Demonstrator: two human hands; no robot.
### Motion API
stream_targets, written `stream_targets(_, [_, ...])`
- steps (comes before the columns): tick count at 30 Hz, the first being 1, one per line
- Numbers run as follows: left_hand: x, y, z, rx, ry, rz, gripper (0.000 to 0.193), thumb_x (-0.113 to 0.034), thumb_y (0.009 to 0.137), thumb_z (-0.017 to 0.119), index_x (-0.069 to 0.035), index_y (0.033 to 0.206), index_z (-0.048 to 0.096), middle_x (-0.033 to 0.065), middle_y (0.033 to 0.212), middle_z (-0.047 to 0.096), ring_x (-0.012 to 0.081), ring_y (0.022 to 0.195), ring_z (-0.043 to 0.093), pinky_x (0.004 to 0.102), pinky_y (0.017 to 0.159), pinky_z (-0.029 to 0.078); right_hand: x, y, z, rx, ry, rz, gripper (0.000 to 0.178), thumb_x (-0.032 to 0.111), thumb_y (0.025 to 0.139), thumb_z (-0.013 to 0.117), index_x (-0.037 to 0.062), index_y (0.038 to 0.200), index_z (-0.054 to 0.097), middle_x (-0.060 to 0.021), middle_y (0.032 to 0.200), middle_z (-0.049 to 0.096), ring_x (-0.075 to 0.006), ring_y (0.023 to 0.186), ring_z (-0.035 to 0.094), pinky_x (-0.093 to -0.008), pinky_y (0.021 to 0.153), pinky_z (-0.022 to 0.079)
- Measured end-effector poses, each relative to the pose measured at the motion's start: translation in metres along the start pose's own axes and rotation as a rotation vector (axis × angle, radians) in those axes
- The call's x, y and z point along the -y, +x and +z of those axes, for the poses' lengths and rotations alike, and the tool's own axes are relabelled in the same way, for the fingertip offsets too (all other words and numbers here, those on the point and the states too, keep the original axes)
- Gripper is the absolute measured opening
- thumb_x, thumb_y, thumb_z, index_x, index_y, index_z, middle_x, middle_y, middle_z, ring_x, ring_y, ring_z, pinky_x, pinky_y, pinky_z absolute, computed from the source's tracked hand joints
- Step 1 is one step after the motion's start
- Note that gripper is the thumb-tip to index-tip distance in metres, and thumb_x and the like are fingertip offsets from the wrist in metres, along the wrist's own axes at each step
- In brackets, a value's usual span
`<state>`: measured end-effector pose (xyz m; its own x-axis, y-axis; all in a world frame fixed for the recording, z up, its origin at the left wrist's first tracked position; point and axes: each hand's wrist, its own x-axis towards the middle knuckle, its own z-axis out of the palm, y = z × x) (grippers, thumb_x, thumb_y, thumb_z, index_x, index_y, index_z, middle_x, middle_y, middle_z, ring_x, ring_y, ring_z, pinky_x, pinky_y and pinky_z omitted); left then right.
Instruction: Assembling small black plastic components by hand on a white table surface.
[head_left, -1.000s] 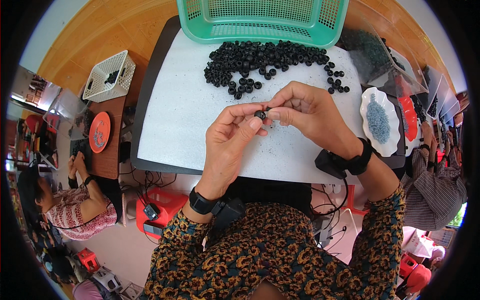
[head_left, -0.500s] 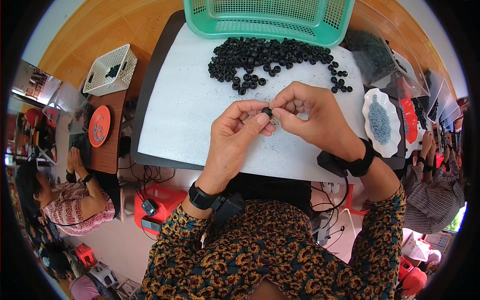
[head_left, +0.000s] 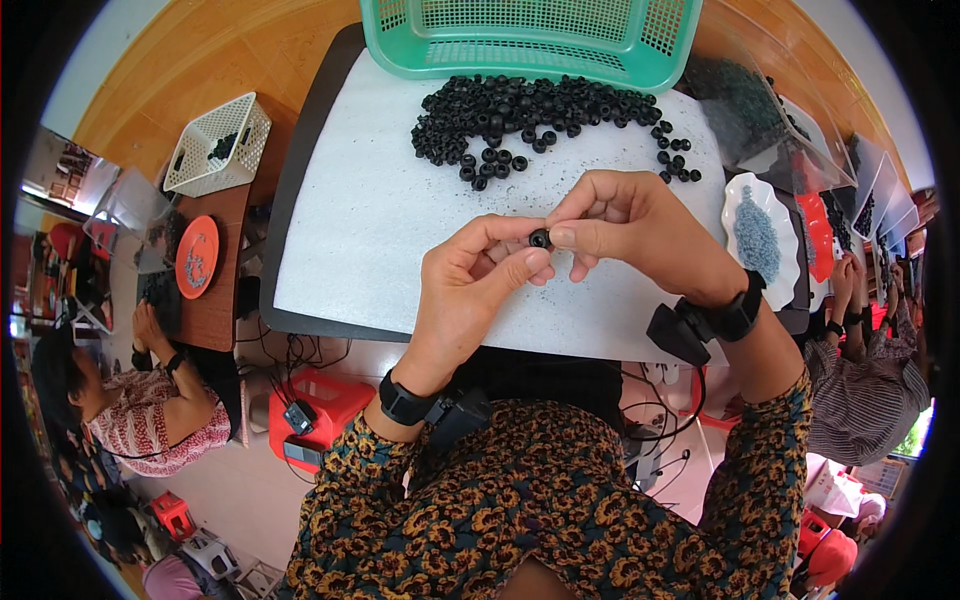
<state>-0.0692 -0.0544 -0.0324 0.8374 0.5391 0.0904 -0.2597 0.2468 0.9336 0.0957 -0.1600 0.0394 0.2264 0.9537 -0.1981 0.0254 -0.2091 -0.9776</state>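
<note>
Flowered top (head_left: 500, 480), nearest. Black wristbands (head_left: 403, 402) with black boxes attached, one per wrist. Left hand (head_left: 470, 290): thumb and forefinger pinching one round black bead (head_left: 540, 238), hole visible, held up over the table's near half. Right hand (head_left: 650, 235): thumb and forefinger drawn together at the bead's right side, other fingers curled; can't tell whether they grip the bead itself or something thin. Below, white sheet (head_left: 350, 240) on dark-edged table (head_left: 300, 150), dark specks scattered. Red stool (head_left: 340, 395) at left, below table level, small devices and cables on it. Right of the right hand, white wavy-rimmed plate (head_left: 789, 250) holding blue-grey beads (head_left: 755, 245). Farther up, heap of black beads (head_left: 520, 105), a few loose at its lower edge and right end. Green basket (head_left: 430, 65) just behind heap. Left: orange plate (head_left: 188, 284), white basket (head_left: 215, 182), seated co-worker (head_left: 160, 420). Lower right, pale bag (head_left: 832, 493), faint marks, too small to read.
</note>
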Motion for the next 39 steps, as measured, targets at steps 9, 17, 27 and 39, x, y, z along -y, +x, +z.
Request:
stream_targets(9, [-0.009, 0.006, 0.002, 0.096, 0.279, 0.389, 0.026, 0.004, 0.08, 0.071, -0.002, 0.106, 0.069, 0.0109, 0.102, 0.063, 0.0239, 0.114, 0.057, 0.0315, 0.092, 0.048, -0.008, -0.011, -0.007, 0.247, 0.437, 0.212, 0.029, 0.027, 0.091, 0.068, 0.0012, 0.103, 0.061, -0.0002, 0.077, 0.056, -0.0078, 0.065, 0.056, -0.0235, 0.061, 0.052])
stream_targets(17, [-0.02, 0.015, 0.011, 0.25, 0.315, 0.566, 0.025, 0.005, 0.078, 0.071, -0.001, 0.102, 0.071, 0.0125, 0.106, 0.064, 0.0324, 0.115, 0.058, 0.0379, 0.092, 0.05, -0.023, -0.025, -0.003, 0.3, 0.537, 0.072, 0.03, 0.03, 0.092, 0.066, 0.0018, 0.1, 0.061, 0.0011, 0.078, 0.054, -0.0066, 0.065, 0.051, -0.0264, 0.066, 0.052])
stream_targets(27, [-0.014, 0.012, 0.013, 0.248, 0.497, 0.469, 0.034, 0.005, 0.08, 0.068, -0.002, 0.114, 0.067, 0.0131, 0.112, 0.062, 0.0289, 0.116, 0.057, 0.0381, 0.096, 0.047, -0.021, -0.032, -0.009, 0.096, 0.453, 0.155, 0.029, 0.032, 0.092, 0.066, 0.0046, 0.1, 0.061, 0.002, 0.077, 0.053, -0.0063, 0.064, 0.051, -0.0312, 0.072, 0.056])
stream_targets(39, [-0.008, 0.002, -0.006, -0.082, 0.251, 0.108, 0.03, -0.009, 0.094, 0.06, 0.0, 0.123, 0.059, 0.009, 0.107, 0.065, 0.0159, 0.095, 0.062, 0.0274, 0.078, 0.049, 0.034, -0.012, -0.172, -0.45, 0.79, -0.465, 0.034, 0.022, 0.096, 0.06, -0.0048, 0.117, 0.054, -0.008, 0.1, 0.06, -0.0093, 0.073, 0.056, -0.0238, 0.067, 0.05])
